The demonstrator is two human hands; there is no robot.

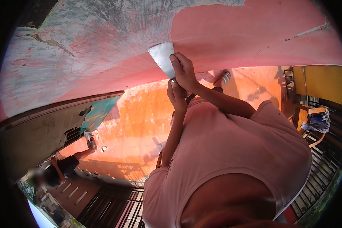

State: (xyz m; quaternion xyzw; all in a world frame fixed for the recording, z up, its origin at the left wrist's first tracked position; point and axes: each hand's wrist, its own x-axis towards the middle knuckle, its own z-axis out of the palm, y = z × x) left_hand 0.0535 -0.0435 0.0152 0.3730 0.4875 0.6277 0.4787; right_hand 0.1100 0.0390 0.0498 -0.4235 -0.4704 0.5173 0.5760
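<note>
A wide metal scraper [162, 56] is held up against the painted wall [216, 34], its blade edge at or very near the surface, where pink paint meets a bare grey, scratched patch [102, 41]. My right hand [185, 72] is closed on the side of the blade, the thumb pressed on its flat face. Just below, my left hand [177, 95] wraps round the handle, which is mostly hidden by the fingers.
A worn door or panel [45, 129] with a teal part is on the left. Another person [66, 165] is at lower left. Orange tiled floor [140, 117] spreads below. At right stand a wooden chair [316, 110] with cloth on it and a yellow panel [326, 83]. Dark metal railings [319, 174] run behind.
</note>
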